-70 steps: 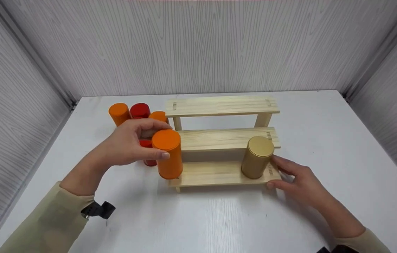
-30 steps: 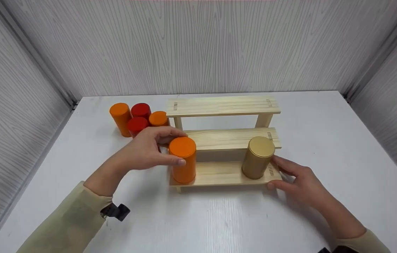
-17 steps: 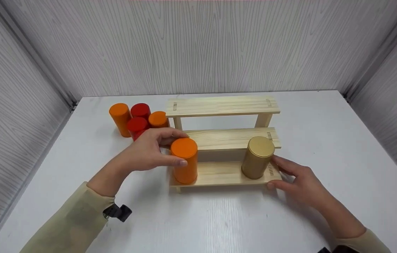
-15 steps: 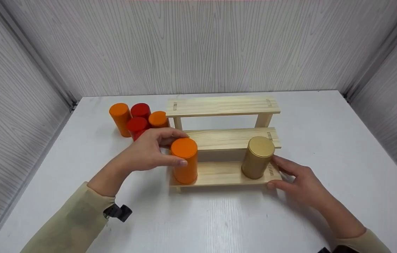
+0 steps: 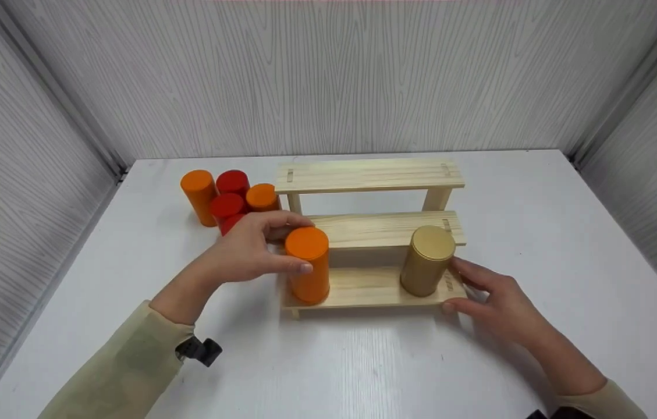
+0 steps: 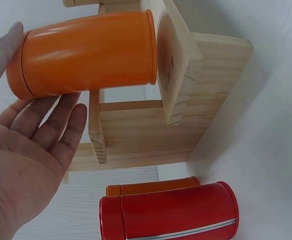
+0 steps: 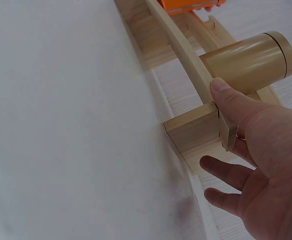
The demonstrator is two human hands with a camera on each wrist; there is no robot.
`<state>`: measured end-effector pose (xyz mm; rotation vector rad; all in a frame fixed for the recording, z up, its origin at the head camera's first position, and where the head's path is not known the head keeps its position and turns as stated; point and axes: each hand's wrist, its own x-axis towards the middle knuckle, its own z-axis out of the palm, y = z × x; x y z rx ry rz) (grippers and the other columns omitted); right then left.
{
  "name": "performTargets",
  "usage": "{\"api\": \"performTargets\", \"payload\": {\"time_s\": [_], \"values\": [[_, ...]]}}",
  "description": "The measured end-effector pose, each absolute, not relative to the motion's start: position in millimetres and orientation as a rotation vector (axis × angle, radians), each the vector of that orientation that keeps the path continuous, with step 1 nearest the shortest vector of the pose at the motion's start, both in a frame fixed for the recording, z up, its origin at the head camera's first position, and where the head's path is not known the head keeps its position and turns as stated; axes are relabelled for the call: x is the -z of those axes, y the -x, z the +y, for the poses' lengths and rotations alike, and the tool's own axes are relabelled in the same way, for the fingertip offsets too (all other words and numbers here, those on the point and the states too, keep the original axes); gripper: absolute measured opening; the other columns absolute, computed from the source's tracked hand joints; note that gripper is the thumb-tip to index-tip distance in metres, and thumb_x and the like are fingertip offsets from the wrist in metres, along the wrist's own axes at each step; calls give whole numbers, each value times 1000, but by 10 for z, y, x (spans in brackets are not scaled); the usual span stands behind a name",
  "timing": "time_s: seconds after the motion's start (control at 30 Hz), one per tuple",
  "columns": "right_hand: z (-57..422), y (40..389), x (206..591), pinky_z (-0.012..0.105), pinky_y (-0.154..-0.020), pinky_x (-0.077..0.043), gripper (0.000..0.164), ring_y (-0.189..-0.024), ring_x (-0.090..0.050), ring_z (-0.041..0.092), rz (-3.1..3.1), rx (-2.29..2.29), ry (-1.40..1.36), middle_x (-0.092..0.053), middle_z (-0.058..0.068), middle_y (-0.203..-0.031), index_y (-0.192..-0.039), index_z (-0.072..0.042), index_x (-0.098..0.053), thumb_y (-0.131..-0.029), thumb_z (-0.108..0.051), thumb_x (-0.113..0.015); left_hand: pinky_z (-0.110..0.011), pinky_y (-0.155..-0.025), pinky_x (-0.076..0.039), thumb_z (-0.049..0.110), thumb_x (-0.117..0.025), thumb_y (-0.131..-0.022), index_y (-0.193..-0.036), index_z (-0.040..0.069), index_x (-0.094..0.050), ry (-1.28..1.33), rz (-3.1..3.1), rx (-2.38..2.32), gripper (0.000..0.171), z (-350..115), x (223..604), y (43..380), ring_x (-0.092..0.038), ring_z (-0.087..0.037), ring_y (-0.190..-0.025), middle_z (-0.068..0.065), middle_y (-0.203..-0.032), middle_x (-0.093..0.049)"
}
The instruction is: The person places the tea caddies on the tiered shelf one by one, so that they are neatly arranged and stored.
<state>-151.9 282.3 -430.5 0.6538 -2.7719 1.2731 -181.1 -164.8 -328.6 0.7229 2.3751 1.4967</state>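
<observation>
My left hand (image 5: 241, 250) holds an orange canister (image 5: 309, 282) near its lid, thumb in front and fingers behind. The canister stands upright at the left end of the lowest shelf (image 5: 363, 288) of a three-step wooden rack (image 5: 386, 230). In the left wrist view, the canister's base (image 6: 151, 47) is right at the shelf board. Toward the other end of that shelf stands a gold canister (image 5: 426, 267). My right hand (image 5: 503, 305) grips the shelf's right end, its thumb on the front edge in the right wrist view and its index finger close beside the gold canister.
Left of the rack, an orange canister (image 5: 200, 198), a red canister (image 5: 233, 183) and several others cluster on the white table (image 5: 351, 366). Part of this cluster is hidden behind my left hand. Grey wood-grain panels (image 5: 334, 75) enclose the back and sides.
My left hand has brought the orange canister rightward and slightly nearer, onto the lowest shelf's left end; lately it shifts only slightly right. My right hand and the gold canister stay put.
</observation>
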Motion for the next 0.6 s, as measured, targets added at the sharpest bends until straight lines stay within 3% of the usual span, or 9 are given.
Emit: {"api": "performTargets", "payload": {"time_s": [0.4,0.6], "values": [[2830,1520,4303,53,-103,-55,80,-138,-57,29,-2765,-1268,-673,-57,7,-155,-157,-12,-54,-87,-27,-91,-38,-105,-56,31,-94,-84,-139,16,-68,-731,2339,-1520,63,-1594,3311,1838,-70,-16,-117,3,-124,-75],[2837,1520,4312,51,-104,-55,81,-139,-56,28,-2764,-1261,-661,-57,5,-154,-156,-13,-55,-86,-28,-91,-45,-108,-54,25,-93,-85,-139,12,-66,-744,2290,-1543,62,-1576,3339,1856,-70,-19,-119,0,-126,-75]]}}
